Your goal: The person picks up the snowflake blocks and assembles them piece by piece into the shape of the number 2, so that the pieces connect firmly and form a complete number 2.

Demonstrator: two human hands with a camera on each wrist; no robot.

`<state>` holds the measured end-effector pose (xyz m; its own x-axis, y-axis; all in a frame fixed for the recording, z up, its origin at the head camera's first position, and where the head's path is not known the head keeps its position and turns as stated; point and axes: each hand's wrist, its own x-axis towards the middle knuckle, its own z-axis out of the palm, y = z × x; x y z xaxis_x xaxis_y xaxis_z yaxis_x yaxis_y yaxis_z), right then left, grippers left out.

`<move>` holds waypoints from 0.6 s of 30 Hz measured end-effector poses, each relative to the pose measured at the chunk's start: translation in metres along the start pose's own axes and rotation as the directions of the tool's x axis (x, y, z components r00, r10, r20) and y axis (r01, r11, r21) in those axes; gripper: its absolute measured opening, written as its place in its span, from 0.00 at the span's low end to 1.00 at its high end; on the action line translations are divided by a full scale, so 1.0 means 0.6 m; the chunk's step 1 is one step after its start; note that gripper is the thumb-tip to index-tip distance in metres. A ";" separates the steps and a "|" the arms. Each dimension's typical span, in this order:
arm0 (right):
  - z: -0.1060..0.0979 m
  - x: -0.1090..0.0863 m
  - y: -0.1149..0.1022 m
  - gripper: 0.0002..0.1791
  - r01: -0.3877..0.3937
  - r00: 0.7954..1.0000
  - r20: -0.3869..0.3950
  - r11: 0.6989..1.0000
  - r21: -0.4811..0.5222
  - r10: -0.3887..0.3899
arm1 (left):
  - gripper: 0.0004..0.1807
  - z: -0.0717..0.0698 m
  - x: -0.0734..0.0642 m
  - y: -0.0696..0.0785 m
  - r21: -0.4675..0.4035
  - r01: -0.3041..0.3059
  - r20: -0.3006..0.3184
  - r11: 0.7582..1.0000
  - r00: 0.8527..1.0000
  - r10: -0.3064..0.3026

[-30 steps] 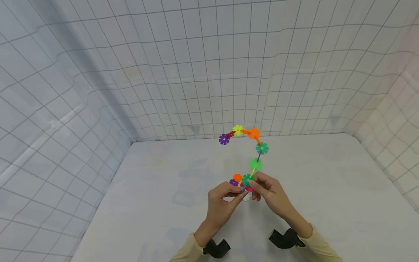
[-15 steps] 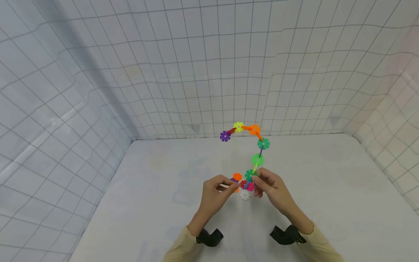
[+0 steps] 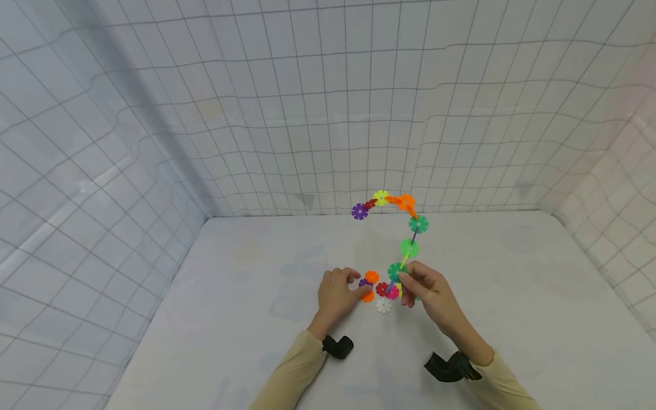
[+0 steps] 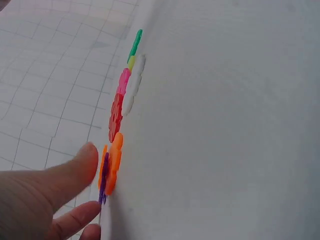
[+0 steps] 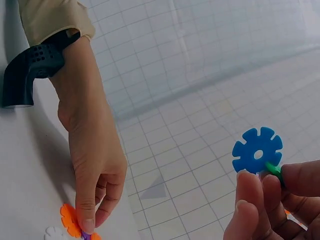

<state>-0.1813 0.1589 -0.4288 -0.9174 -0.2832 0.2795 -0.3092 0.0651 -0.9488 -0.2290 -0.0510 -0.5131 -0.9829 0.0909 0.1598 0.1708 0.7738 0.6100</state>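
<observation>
Thumb and fingers of my right hand [image 3: 427, 291] pinch a teal-green snowflake disc [image 3: 396, 271] near the lower end of a curved chain of notched plastic discs. A blue disc [image 5: 257, 150] slots into that green one at the chain's end. Upward the chain bends past a light green disc [image 3: 409, 248] and a yellow disc [image 3: 381, 197] to a purple disc [image 3: 360, 211] at its tip. My left hand [image 3: 337, 293] is low at the loose discs, thumb and fingers apart beside a purple disc [image 4: 104, 175] and an orange disc [image 4: 115, 165].
Loose red [image 3: 382, 289], pink [image 3: 392, 292] and white [image 3: 383, 305] discs lie on the white table [image 3: 230, 319] between the hands. Yellow and green ones show partly behind the right hand. Grid-patterned sheeting [image 3: 328, 114] rises behind the table and at both sides.
My left hand has let go of the blue disc at the chain's lower end and moved left and down to the loose orange and purple discs. My right hand and the chain have shifted slightly right.
</observation>
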 end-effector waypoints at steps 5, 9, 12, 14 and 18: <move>-0.003 0.000 0.000 0.09 0.010 1.000 0.001 1.000 0.001 -0.010 | 0.18 0.007 0.004 0.001 0.035 -0.001 -0.009 0.999 1.000 0.001; -0.002 0.000 -0.002 0.09 0.017 1.000 -0.006 1.000 0.015 -0.017 | 0.14 0.002 -0.003 -0.011 -0.088 -0.043 -0.053 0.995 0.998 0.039; -0.001 0.000 -0.002 0.10 0.020 1.000 -0.003 0.999 0.026 -0.020 | 0.09 -0.005 -0.009 -0.022 -0.211 -0.053 -0.078 0.976 0.996 0.037; 0.000 0.000 -0.002 0.10 0.020 1.000 -0.001 0.999 0.029 -0.020 | 0.07 -0.011 -0.013 -0.026 -0.282 -0.050 -0.069 0.958 0.997 0.032; 0.001 0.000 0.001 0.11 0.016 1.000 -0.008 0.999 0.028 -0.016 | 0.07 -0.024 -0.019 -0.025 -0.399 -0.011 0.030 0.917 0.999 0.025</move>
<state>-0.1815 0.1581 -0.4295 -0.9145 -0.2764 0.2955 -0.3166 0.0343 -0.9479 -0.2192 -0.0729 -0.5129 -0.9799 0.1293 0.1520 0.1950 0.4586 0.8670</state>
